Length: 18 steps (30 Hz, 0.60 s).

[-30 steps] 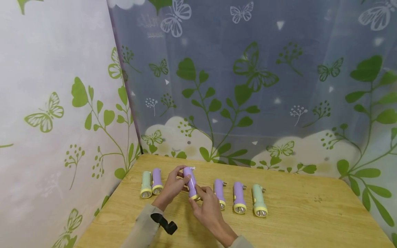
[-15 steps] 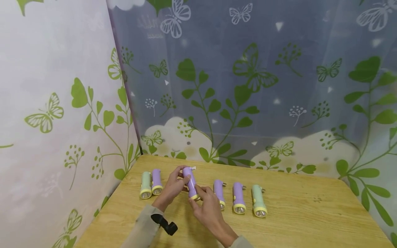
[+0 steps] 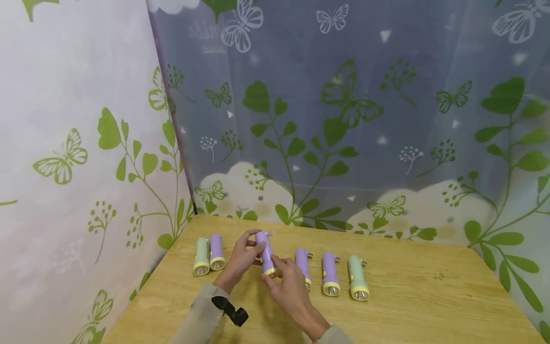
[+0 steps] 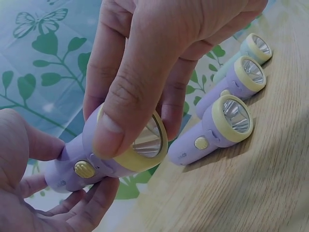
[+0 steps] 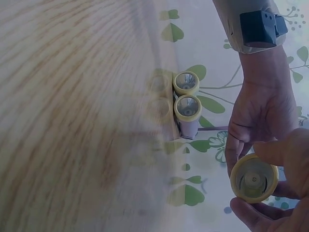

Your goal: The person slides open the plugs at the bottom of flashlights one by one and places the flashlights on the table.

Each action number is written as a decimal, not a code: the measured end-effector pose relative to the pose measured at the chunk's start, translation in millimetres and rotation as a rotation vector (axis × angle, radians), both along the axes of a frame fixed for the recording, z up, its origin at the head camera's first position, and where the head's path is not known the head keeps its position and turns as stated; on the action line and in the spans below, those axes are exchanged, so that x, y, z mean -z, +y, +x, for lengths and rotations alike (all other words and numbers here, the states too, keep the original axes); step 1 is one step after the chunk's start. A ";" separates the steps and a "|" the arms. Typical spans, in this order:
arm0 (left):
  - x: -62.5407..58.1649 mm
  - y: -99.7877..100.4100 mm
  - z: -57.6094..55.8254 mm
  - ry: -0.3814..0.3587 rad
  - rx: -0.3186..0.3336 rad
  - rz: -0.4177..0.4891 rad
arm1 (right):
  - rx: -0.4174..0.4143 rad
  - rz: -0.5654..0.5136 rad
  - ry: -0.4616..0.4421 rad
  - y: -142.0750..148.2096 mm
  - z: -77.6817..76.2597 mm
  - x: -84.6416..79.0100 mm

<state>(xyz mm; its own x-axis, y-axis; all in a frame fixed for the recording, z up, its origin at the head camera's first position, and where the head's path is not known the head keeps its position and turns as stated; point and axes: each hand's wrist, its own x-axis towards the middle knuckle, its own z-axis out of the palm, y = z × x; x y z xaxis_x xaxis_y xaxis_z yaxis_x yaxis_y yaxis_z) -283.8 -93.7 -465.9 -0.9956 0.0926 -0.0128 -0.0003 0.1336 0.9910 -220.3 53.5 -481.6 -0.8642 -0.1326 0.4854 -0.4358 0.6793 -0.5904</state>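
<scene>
Both hands hold a lavender flashlight (image 3: 264, 239) with a yellow front ring, tilted above the table. My left hand (image 3: 240, 260) grips its body, thumb on the upper side. At the front, the right hand (image 3: 293, 291) pinches the yellow ring (image 4: 128, 161) between thumb and fingers, as the left wrist view shows. A yellow ridged button (image 4: 84, 169) sits on the body, and a small pale plug (image 3: 269, 234) sticks out at the far end. Facing the right wrist view is its round lens (image 5: 254, 179). Fingers hide parts of the body.
On the wooden table (image 3: 429, 296), a green flashlight (image 3: 201, 255) and a lavender one (image 3: 216, 251) lie to the left. Right of my hands lie two lavender flashlights (image 3: 329, 272) and a green one (image 3: 358, 277), plugs out. Patterned cloth walls (image 3: 301, 143) enclose the left and back.
The left hand and the held flashlight have shifted very slightly to the right. Both hands keep their holds, and the flashlights on the table stay in place.
</scene>
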 end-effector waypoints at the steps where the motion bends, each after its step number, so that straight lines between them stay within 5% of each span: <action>1: 1.1 0.2 -0.3 -0.005 -0.002 0.002 | -0.001 -0.002 -0.009 0.2 0.0 0.3; 6: 1.7 1.0 1.3 -0.038 -0.003 0.006 | -0.009 -0.004 -0.034 1.2 -0.5 2.6; 14: -19.4 6.8 16.7 -0.048 0.028 -0.026 | 0.004 -0.006 -0.043 2.8 -2.7 4.8; 18: -16.5 8.5 17.0 -0.039 0.043 -0.048 | 0.020 -0.002 -0.060 2.7 -3.0 6.1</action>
